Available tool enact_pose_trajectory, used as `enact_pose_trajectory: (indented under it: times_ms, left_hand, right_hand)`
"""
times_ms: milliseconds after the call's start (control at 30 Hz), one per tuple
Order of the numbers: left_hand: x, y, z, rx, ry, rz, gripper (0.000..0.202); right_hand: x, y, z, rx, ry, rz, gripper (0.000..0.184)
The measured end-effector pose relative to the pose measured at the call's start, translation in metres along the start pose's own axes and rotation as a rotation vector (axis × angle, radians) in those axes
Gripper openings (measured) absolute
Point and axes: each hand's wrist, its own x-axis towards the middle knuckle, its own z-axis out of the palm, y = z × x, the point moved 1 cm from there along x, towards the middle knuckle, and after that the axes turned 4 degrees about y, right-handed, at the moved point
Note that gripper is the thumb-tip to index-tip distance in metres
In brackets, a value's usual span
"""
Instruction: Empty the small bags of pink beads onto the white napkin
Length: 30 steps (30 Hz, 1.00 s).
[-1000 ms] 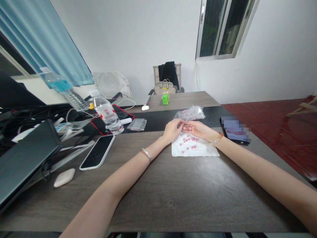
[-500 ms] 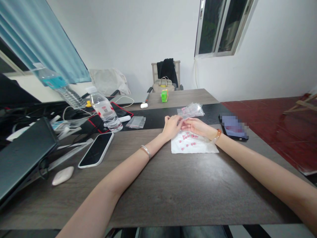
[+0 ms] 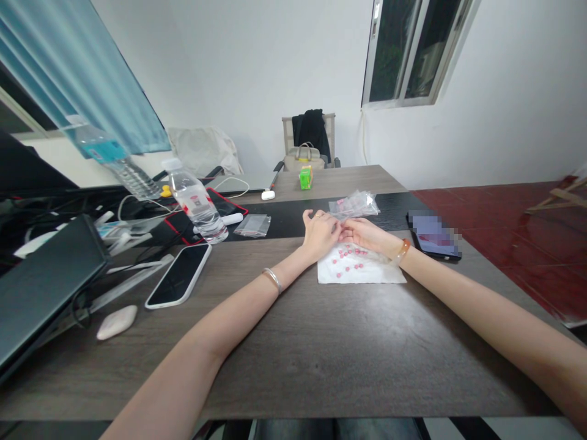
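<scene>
Head view: left hand [image 3: 321, 235] lay at the far left corner of the white paper [image 3: 385, 274], back upward, its fingertips meeting those of the right hand [image 3: 364, 235]. Right hand was over the paper's far edge, palm partly upturned, fingers curled. Grip: could not tell whether either hand pinched anything; the left hand hid the contact.

Pink beads [image 3: 356, 267] lay scattered on the paper, on the near side of the hands. Clear bag [image 3: 358, 205] lay just beyond the paper, some pink showing in it.

Change over half a second: left fingers, previously straighter, had bent in toward the right fingertips; right hand nearly the same. One second earlier the clear plastic had reached farther left. Visible beads unchanged. Unmoved: small bags [image 3: 254, 226] beyond and left of the paper; dark phone [image 3: 433, 235] right of it.
</scene>
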Motion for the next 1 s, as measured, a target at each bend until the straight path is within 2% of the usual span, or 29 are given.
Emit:
enact_pose_trajectory:
  times_ms: [333, 533, 733, 1000]
  left_hand:
    - [-0.001, -0.001, 0.003, 0.144, 0.104, 0.094, 0.024]
    - [0.003, -0.006, -0.002, 0.180, 0.151, 0.025, 0.025]
    - [0.000, 0.000, -0.005, 0.052, 0.102, 0.040, 0.023]
    - [-0.001, 0.000, -0.003, -0.092, 0.130, 0.198, 0.022]
  right_hand:
    - [0.002, 0.003, 0.005, -0.019, 0.057, -0.042, 0.020]
    - [0.001, 0.003, 0.003, -0.052, 0.059, -0.021, 0.017]
    - [-0.001, 0.000, 0.003, -0.006, 0.017, -0.027, 0.017]
    - [0.007, 0.002, -0.010, 0.138, -0.007, 0.043, 0.021]
